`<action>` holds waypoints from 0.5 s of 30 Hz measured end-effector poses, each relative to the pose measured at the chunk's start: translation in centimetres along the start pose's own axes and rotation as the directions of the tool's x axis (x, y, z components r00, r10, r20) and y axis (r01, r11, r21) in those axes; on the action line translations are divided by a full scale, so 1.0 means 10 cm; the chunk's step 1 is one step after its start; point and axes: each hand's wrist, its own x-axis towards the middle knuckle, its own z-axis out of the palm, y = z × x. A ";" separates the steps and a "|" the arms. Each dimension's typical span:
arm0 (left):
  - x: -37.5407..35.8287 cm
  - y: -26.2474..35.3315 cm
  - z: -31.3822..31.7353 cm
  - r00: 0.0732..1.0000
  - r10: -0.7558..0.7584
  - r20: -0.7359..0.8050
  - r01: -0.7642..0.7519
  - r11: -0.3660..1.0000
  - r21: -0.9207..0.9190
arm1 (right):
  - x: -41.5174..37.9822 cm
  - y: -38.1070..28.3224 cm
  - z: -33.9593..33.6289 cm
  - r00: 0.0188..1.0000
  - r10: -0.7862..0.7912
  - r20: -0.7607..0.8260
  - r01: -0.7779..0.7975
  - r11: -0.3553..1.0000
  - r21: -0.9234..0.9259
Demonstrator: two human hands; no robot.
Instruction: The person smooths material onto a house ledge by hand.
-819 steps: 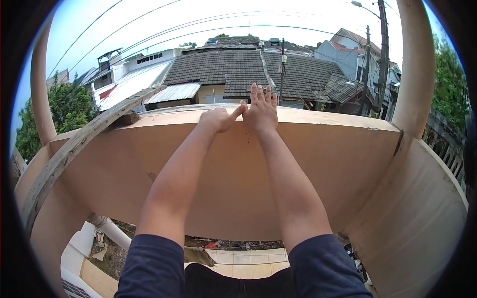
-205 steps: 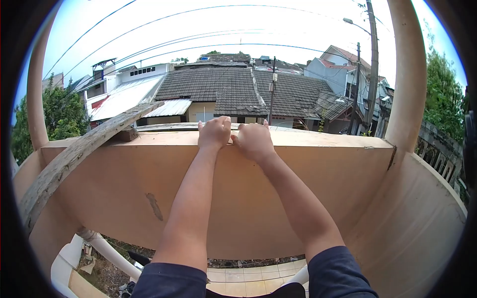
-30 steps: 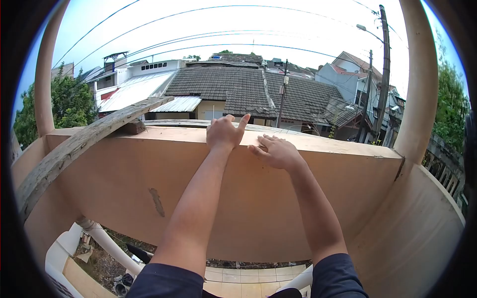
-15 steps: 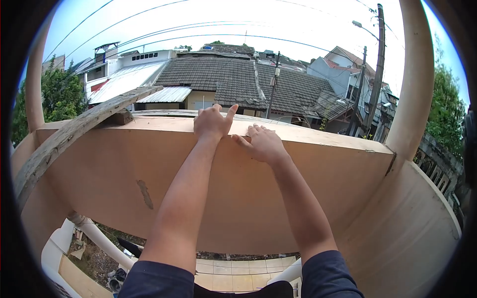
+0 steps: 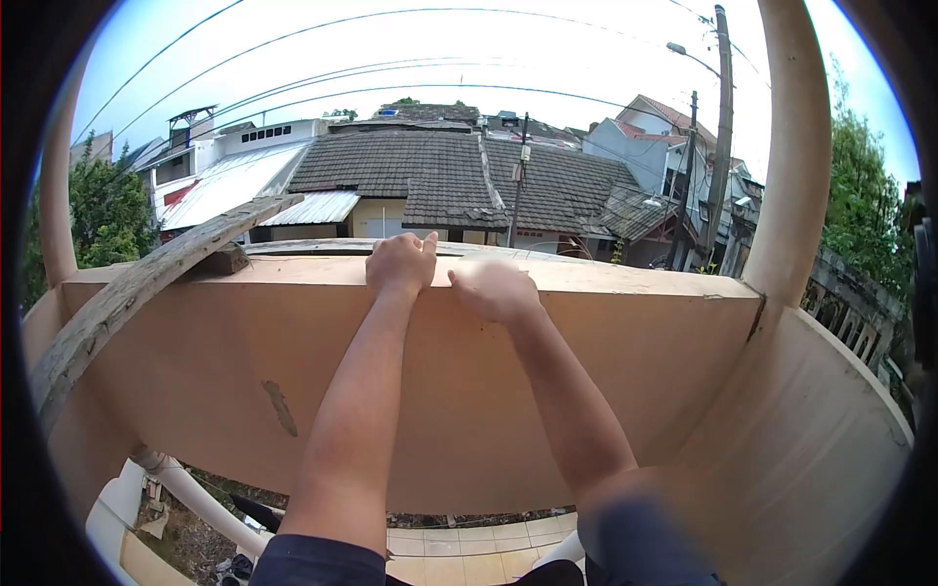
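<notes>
My left hand [image 5: 401,264] rests at the top of a peach-painted parapet wall [image 5: 293,322]. Its fingers are curled with the thumb raised, and whatever they may hold is hidden from me. Close by on the right, my right hand [image 5: 496,290] lies over the near edge of the same wall top. Blur smears its fingers, so their shape does not show. Both forearms reach forward from dark short sleeves.
A weathered wooden plank [image 5: 147,269] slants over the wall at the left, above a short wood block [image 5: 227,259]. Round columns [image 5: 796,146] rise at both sides. A tiled floor [image 5: 469,552] lies far below. Tiled roofs [image 5: 371,161] and overhead wires stand beyond.
The view has tilted and shifted slightly, so the wall sits lower. My right hand's fingers, spread flat on the ledge before, are now blurred. My left hand stays curled at the wall top.
</notes>
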 end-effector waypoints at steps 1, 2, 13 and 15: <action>0.00 -0.01 0.00 1.000 0.016 -0.006 -0.016 1.000 -0.006 | -0.11 -0.01 -0.03 1.000 -0.017 -0.016 0.017 1.000 -0.014; 0.01 -0.03 0.06 0.997 0.044 -0.069 -0.043 0.999 0.017 | -0.14 -0.01 -0.08 0.999 -0.043 0.003 0.043 0.998 -0.040; -0.02 -0.02 0.00 0.999 0.033 -0.023 -0.033 0.999 -0.010 | 0.46 0.03 -0.20 0.935 0.166 0.312 -0.204 0.975 0.092; 0.01 -0.03 0.03 0.998 0.041 -0.038 -0.042 0.999 -0.008 | 0.55 0.04 -0.02 0.983 0.092 0.160 -0.094 0.996 0.005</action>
